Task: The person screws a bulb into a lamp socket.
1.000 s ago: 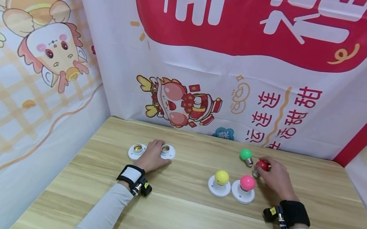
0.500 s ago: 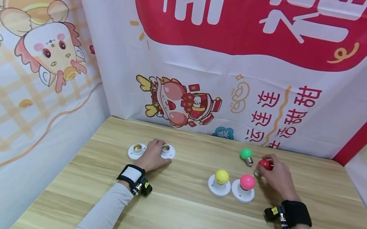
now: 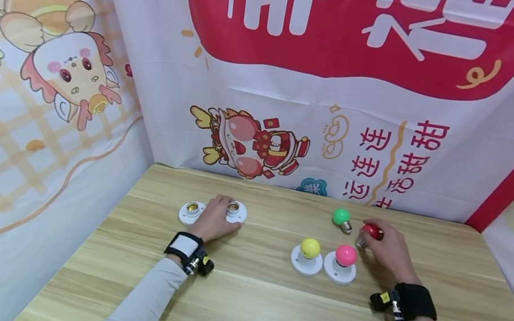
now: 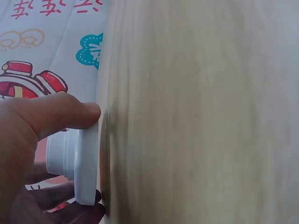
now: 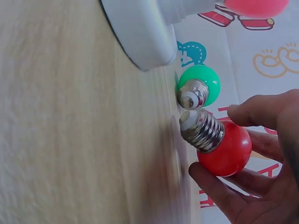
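My left hand (image 3: 215, 221) grips a round white lamp socket (image 4: 85, 161), thumb on one edge of its base and fingers at the other. A second white socket (image 3: 190, 213) with a brass-coloured inside lies just left of that hand. Over at the right, my right hand (image 3: 389, 249) holds a red light bulb (image 5: 227, 148) by its globe, the silver screw base pointing away from the palm. Close by lies a green bulb (image 3: 342, 217) on its side. Nearer to me stand a yellow bulb (image 3: 310, 248) and a pink bulb (image 3: 346, 255), each upright in a white socket.
The light wooden table (image 3: 241, 307) reaches back to a printed white and red cloth (image 3: 268, 99). Another patterned cloth (image 3: 33, 144) hangs along the left side. The two sockets with bulbs stand between my hands, nearer the right one.
The red bulb has shifted slightly in my right hand's fingers and moved a little to the right. The green bulb has moved slightly left. My left hand stays on its socket.
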Demonstrator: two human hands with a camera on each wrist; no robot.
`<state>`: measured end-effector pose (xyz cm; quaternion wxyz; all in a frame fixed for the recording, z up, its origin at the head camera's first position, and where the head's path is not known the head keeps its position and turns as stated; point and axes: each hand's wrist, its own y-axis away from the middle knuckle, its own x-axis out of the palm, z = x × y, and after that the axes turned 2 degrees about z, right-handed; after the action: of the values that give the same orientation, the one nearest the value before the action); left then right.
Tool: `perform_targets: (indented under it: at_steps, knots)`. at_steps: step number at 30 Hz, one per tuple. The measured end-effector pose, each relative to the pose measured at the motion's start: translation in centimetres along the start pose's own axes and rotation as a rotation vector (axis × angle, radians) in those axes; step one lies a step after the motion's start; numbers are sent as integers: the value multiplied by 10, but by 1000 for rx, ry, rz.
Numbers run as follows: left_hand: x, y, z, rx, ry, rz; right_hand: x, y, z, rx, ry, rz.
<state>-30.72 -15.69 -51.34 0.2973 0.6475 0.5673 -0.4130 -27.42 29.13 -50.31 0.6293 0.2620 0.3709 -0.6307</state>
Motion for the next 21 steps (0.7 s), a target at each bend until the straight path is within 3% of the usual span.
perform_targets:
  at_steps: [21]
  knots:
    - [12,10,-15,25,63,-11,-3,4,8,35,-55,-8]
